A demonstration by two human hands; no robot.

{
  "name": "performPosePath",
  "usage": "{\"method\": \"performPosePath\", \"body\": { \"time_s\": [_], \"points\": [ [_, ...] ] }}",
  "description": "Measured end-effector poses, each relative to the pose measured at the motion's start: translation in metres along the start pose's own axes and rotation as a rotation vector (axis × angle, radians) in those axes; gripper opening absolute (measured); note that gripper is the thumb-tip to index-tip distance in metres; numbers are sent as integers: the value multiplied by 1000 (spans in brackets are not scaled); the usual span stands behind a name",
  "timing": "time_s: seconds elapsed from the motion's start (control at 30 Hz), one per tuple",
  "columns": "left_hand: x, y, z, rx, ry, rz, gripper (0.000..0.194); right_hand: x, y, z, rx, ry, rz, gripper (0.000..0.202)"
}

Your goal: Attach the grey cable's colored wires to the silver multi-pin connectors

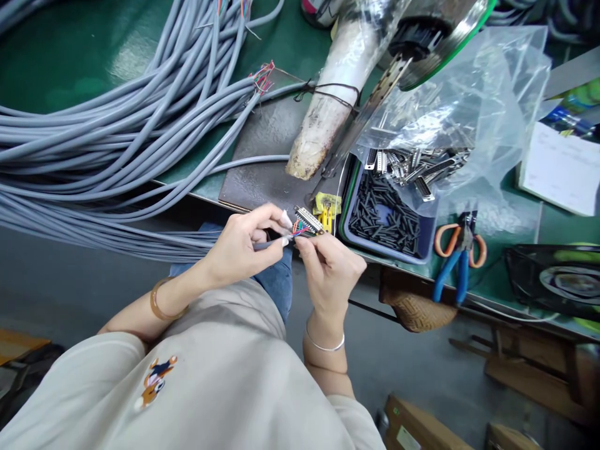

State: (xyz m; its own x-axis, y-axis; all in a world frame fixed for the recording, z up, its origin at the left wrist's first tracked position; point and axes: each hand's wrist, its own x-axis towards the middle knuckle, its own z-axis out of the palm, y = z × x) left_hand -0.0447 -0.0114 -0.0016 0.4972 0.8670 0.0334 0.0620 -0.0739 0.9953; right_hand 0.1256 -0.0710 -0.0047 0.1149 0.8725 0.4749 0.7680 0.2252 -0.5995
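Note:
Near the front edge of the bench, my left hand (250, 234) is closed around the end of a grey cable (263, 245). White coverings wrap its thumb and index fingertips. Thin red, blue and other coloured wires (300, 231) fan out from the cable to a metal multi-pin connector (309, 219). My right hand (332, 265) is pinched at the connector's lower right end, fingers curled; its exact grip is partly hidden. Just behind the connector stands a yellow holder (327, 209).
A large bundle of grey cables (140, 144) covers the bench's left. A white tube (332, 94) hangs over a dark plate (262, 134). Right of my hands sit a bin (424, 250) of black sleeves, a plastic bag (497, 119) of connectors, and pliers (454, 272).

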Motion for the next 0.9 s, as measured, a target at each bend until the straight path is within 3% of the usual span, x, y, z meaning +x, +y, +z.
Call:
{"method": "performPosePath", "body": {
  "time_s": [0.13,0.2,0.3,0.4,0.53,0.73,0.9],
  "points": [
    [-4,0,1,150,3,327,25,0,3,-11,61,204,141,16],
    [-5,0,3,267,12,469,20,2,3,-17,67,137,235,25],
    [-5,-1,7,481,83,564,12,6,1,-20,102,-26,285,25],
    [-5,-1,10,619,165,630,9,10,-3,-19,138,-46,273,23],
    [-4,-1,13,507,219,646,6,11,-6,-16,181,-41,259,21],
    [2,-3,11,260,177,482,9,4,-1,-11,90,26,166,20],
    [7,-3,6,164,124,392,8,3,4,-15,1,54,-72,21]
  ]
}}
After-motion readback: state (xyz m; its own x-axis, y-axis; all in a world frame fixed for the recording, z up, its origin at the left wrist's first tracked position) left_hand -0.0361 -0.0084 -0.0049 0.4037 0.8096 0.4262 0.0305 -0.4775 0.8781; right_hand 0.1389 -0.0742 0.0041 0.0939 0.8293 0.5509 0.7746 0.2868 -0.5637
